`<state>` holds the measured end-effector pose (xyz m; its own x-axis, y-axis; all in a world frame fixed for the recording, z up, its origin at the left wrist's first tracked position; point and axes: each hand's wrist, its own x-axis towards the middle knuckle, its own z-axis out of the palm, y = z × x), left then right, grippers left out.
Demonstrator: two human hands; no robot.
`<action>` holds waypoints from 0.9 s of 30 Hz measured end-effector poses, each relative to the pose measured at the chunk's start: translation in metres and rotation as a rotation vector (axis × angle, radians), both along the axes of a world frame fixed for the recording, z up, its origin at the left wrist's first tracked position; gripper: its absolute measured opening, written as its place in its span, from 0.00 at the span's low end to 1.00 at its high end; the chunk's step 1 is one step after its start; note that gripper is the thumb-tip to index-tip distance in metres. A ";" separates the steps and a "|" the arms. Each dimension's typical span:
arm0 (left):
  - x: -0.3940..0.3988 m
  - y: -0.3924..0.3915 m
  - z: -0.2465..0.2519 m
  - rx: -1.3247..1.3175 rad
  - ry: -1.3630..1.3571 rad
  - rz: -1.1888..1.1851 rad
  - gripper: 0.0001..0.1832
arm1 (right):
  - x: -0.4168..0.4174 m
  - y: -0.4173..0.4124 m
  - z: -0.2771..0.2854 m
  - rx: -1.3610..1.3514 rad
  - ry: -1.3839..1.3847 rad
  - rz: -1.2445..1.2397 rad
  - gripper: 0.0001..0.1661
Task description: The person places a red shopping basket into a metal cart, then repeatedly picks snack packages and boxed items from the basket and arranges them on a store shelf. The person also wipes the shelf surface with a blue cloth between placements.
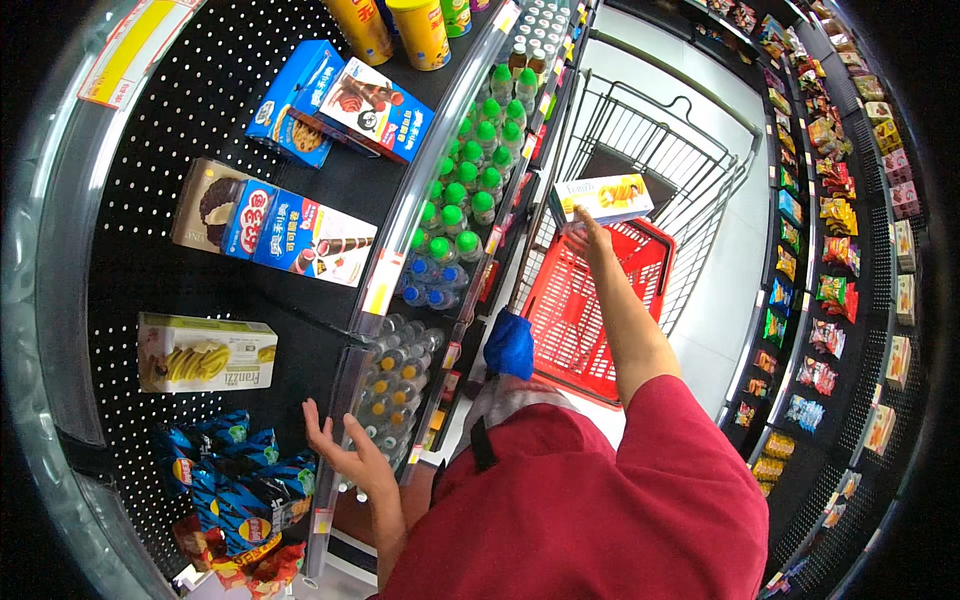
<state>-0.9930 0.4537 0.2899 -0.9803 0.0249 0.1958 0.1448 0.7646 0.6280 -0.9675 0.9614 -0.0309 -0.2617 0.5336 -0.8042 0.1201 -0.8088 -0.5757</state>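
Note:
In my right hand (590,234) is a white and blue Franzzi biscuit box (604,196) with yellow biscuits pictured on it. I hold it over the far end of a red plastic shopping basket (577,315), whose visible slatted inside is bare. A black wire shopping cart (675,120) surrounds or adjoins the basket; I cannot tell which. My left hand (349,450) is empty, its fingers spread, by the front edge of the snack shelf (300,300). Closest to it are blue bags of crisps (247,487) and a white and green Franzzi box (206,352) lying on its side.
Farther along the shelf lie Oreo wafer roll boxes (315,232), a blue cookie box (292,105) and yellow canisters (420,34). Drink bottles (465,180) with green caps fill a lower shelf. Another snack shelf (832,300) borders the aisle's right side. A blue cloth item (510,345) hangs beside the basket.

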 end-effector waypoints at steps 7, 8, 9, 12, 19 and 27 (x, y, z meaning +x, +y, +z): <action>0.001 0.003 -0.001 0.005 -0.007 -0.018 0.30 | 0.018 0.003 -0.011 -0.132 0.239 -0.146 0.46; 0.001 0.004 0.000 0.006 -0.013 -0.023 0.31 | 0.022 0.004 -0.012 -0.158 0.250 -0.182 0.46; 0.001 0.004 -0.001 0.009 -0.008 -0.027 0.30 | 0.024 0.003 -0.013 -0.187 0.263 -0.218 0.47; 0.003 0.001 -0.005 0.008 0.006 -0.029 0.30 | 0.031 -0.005 0.005 -0.108 0.279 -0.176 0.47; -0.001 0.009 0.003 0.025 0.008 -0.051 0.28 | 0.084 -0.011 0.041 0.083 0.316 0.035 0.32; 0.005 0.024 -0.001 0.227 -0.132 -0.267 0.23 | 0.113 -0.120 0.204 0.176 0.395 0.570 0.47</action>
